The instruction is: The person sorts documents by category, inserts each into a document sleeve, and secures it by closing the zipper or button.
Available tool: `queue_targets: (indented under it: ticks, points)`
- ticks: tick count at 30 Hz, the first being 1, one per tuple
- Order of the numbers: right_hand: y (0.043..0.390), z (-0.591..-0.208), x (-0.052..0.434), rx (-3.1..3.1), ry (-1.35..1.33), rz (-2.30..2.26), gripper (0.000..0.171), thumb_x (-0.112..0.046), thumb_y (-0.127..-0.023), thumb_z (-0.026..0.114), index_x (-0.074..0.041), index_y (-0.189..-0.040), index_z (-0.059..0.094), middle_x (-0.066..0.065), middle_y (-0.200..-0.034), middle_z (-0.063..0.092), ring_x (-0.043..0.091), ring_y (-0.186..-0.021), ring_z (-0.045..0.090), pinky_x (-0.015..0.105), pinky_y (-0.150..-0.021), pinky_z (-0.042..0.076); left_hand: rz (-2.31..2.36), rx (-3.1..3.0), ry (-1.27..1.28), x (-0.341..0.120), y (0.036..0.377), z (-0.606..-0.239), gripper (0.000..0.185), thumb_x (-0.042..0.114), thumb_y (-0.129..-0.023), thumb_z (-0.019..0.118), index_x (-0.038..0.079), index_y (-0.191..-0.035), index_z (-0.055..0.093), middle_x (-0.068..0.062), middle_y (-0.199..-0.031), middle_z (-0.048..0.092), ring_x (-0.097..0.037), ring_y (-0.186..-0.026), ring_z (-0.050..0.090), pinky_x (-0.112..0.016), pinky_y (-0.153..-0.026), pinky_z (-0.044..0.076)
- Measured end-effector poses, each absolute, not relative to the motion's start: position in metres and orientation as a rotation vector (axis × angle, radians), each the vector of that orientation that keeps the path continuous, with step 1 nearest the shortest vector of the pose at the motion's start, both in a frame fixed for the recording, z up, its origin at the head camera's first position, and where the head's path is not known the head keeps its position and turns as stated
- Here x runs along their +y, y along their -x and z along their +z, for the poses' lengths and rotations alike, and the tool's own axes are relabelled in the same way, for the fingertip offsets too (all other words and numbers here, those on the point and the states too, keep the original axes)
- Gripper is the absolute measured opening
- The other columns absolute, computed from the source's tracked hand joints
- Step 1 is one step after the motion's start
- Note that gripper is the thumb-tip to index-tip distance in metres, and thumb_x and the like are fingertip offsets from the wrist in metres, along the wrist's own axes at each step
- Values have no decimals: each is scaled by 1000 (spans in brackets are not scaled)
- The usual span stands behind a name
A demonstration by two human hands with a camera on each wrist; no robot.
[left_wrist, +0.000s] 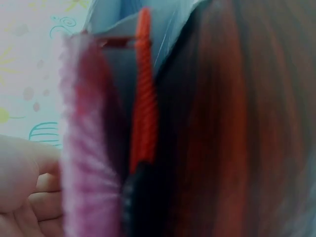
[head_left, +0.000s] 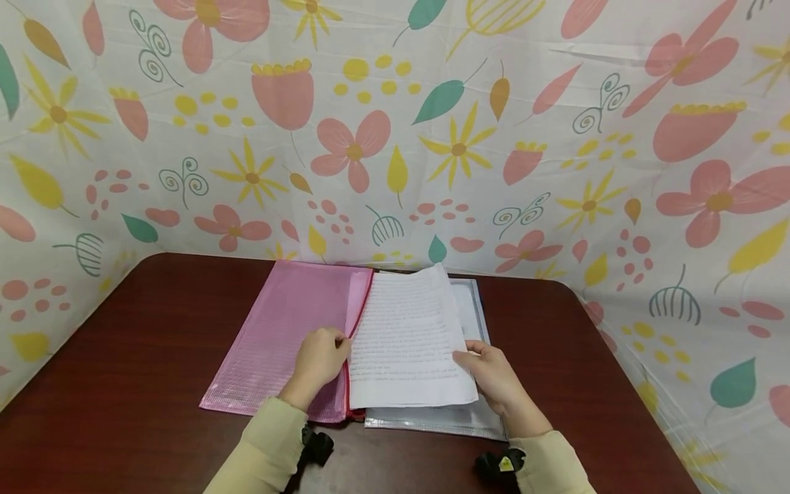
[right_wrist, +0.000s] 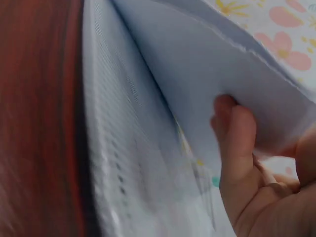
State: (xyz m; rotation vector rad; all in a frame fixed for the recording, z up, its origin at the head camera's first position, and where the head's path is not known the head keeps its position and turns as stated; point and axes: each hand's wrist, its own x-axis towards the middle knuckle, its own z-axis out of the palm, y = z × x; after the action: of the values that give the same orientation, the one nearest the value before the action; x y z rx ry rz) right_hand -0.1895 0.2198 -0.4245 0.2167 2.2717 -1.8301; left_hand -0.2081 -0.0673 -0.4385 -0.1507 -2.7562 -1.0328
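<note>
A pink mesh zipper pouch [head_left: 290,329] lies on the table, its red zipper edge facing right. My left hand [head_left: 321,353] pinches that edge near its middle; the left wrist view shows the pouch's mouth parted, with the red zipper tape [left_wrist: 144,98] hanging from it. My right hand [head_left: 490,374] holds handwritten sheets of paper [head_left: 407,336] by their right edge, thumb on top and fingers beneath. The sheets' left edge meets the pouch's mouth. In the right wrist view the paper [right_wrist: 197,74] is raised above a pale mesh pouch [right_wrist: 128,128].
The pale pouch with a grey border [head_left: 432,420] lies under the sheets on the dark brown table [head_left: 142,357]. A flower-patterned curtain [head_left: 395,137] rises behind the table and along its sides. Dark straps [head_left: 317,446] with devices sit at both wrists.
</note>
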Motion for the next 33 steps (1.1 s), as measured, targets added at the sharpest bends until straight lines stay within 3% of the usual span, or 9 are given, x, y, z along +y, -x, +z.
queue_targets:
  ticks: [5,12,18,24,33]
  points:
    - [190,-426,226,2239,-96,-1783,38,-11,-94,51,9,-127,49,18,-99,70,21,-75,70,37,-61,57,-1061,-2830,190,-70,208,-436,11,12,-79,67,3,-85,71,-5,-79,69,-17,-71,61,-34,-65,50]
    - [190,-428,221,2052,-172,-2005,42,-11,-95,51,11,-129,44,11,-101,69,16,-82,69,30,-67,56,-1113,-2815,174,-70,208,-434,10,9,-81,63,6,-72,66,-4,-70,63,-14,-61,51,-28,-56,43]
    - [188,-429,212,2040,-208,-2044,40,-11,-95,51,10,-128,45,10,-99,69,15,-79,68,29,-65,55,-1194,-2748,139,-69,209,-434,11,8,-81,60,5,-73,67,-3,-68,62,-14,-62,51,-29,-59,44]
    - [186,-429,208,1993,-69,-1955,43,-15,-96,51,9,-130,41,7,-94,71,13,-71,68,28,-59,55,-1267,-2691,105,-68,210,-436,11,6,-81,59,4,-74,68,-5,-69,65,-16,-64,56,-30,-62,47]
    - [192,-430,215,2156,-113,-1744,48,-18,-94,54,10,-132,44,15,-101,69,22,-79,70,38,-64,58,-1273,-2681,134,-67,209,-437,9,2,-79,60,1,-75,68,-8,-72,66,-16,-64,56,-29,-60,47]
